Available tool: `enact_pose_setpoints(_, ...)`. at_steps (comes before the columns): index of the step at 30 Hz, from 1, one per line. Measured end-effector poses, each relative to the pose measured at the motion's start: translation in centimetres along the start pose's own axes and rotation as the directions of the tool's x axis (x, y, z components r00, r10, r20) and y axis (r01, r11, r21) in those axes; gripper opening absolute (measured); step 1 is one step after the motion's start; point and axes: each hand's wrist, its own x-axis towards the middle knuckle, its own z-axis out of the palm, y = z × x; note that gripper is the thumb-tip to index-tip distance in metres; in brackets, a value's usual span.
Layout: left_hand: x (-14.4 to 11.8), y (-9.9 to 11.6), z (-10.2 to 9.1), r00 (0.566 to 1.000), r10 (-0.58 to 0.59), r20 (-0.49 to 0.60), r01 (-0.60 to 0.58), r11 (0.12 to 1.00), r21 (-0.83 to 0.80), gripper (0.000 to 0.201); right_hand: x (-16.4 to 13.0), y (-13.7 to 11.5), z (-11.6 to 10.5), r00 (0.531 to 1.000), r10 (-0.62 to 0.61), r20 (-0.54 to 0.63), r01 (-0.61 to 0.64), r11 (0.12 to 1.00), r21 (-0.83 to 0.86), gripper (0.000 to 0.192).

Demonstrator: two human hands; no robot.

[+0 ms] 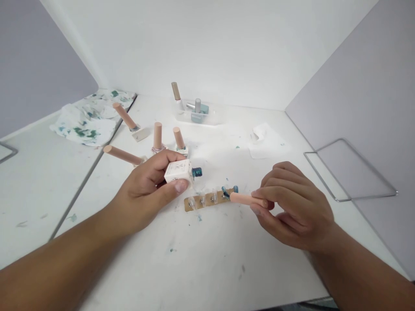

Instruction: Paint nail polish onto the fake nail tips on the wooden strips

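Observation:
My left hand point(152, 183) is closed round a white nail polish bottle point(177, 170), tilted so that its teal-smeared neck points right. Between the thumb and fingers of my right hand point(292, 205) is the peach handle of a nail polish brush point(244, 198), held nearly level. Its teal tip reaches the right part of a gold strip point(196, 204) lying on the table. Several small clear nail tips point(213, 196) stand in a row along that strip. The rightmost nail tip point(236, 189) looks teal. Whether the brush touches a tip is hard to make out.
Behind my left hand are several peach-capped bottles point(158, 136), some upright, some lying. A clear tray point(210, 117) with more bottles stands at the back. Stained tissue point(86, 125) lies left, white tissue point(264, 140) right. A wire frame point(350, 198) juts from the right wall.

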Motion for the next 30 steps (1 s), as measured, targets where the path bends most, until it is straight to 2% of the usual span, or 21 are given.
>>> enact_pose_setpoints(5,0.24,0.00,0.15,1.000,0.020,-0.008,-0.020,1.000,0.011,0.018,0.11,-0.23,-0.56,1.000,-0.020,-0.023,0.021,0.999,0.025,0.013)
enact_pose_setpoints(10,0.25,-0.07,0.13,0.999,0.024,-0.022,-0.023,0.999,0.040,0.017,0.13,-0.09,-0.18,0.997,-0.016,-0.080,0.016,1.000,-0.001,0.013)
enact_pose_setpoints(18,0.24,0.09,0.07,0.999,0.021,-0.035,-0.019,0.998,0.062,0.018,0.17,-0.26,-0.35,1.000,-0.030,-0.001,0.030,0.999,-0.019,0.009)
enact_pose_setpoints(26,0.31,0.05,-0.02,0.999,0.028,-0.039,-0.025,0.997,0.079,0.018,0.25,-0.14,-0.38,0.998,-0.036,-0.049,0.035,0.999,-0.026,0.012)
enact_pose_setpoints(30,0.40,0.15,-0.05,0.999,0.040,-0.036,-0.037,0.996,0.078,0.017,0.22,-0.14,-0.17,0.999,-0.015,-0.032,0.014,0.999,-0.038,0.012)
